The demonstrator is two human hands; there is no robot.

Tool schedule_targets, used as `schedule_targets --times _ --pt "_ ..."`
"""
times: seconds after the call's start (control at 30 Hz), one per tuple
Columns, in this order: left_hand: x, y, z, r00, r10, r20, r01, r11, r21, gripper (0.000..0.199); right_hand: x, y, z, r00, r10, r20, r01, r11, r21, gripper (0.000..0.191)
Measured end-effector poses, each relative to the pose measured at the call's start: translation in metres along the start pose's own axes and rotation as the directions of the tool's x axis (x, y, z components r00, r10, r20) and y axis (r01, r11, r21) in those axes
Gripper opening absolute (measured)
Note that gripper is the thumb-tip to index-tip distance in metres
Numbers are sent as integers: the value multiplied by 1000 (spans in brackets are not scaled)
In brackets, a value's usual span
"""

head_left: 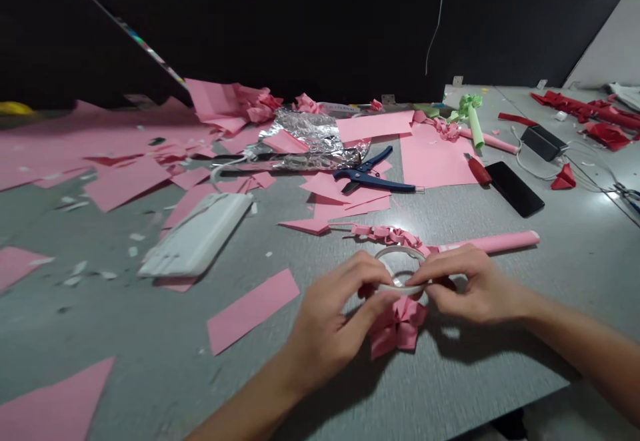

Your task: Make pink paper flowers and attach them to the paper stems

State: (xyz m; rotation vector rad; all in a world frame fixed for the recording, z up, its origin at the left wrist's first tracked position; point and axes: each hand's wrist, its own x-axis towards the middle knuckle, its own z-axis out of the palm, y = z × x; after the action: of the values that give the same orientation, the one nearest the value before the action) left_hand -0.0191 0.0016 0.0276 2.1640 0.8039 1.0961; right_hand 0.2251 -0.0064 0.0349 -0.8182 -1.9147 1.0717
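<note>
Between my hands is a narrow roll of whitish tape (400,254), held up off the table and tilted. My left hand (345,314) pinches its near left rim between thumb and fingers. On the right rim, the thumb and fingers of my right hand (465,284) are closed too. Just below the roll sits a folded pink paper flower (399,327); whether the fingers touch it I cannot tell. Behind the roll lies a pink rolled paper tube (505,242) beside a crumpled, chain-like strip of pink paper (387,234).
Blue-handled cutters (373,175) lie on pink sheets mid-table, before crumpled foil (310,131). A white power bank (197,237) with a cable stands left. A black phone (515,189), a red cutter knife (479,169) and a black adapter (544,142) are at right. A dark wall closes the back.
</note>
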Motion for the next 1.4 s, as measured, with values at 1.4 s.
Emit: schedule_targets --times 1.4 --pt "-8 4 16 962 254 -100 -189 884 429 11 -8 0 28 996 -16 -90 -16 937 -348 19"
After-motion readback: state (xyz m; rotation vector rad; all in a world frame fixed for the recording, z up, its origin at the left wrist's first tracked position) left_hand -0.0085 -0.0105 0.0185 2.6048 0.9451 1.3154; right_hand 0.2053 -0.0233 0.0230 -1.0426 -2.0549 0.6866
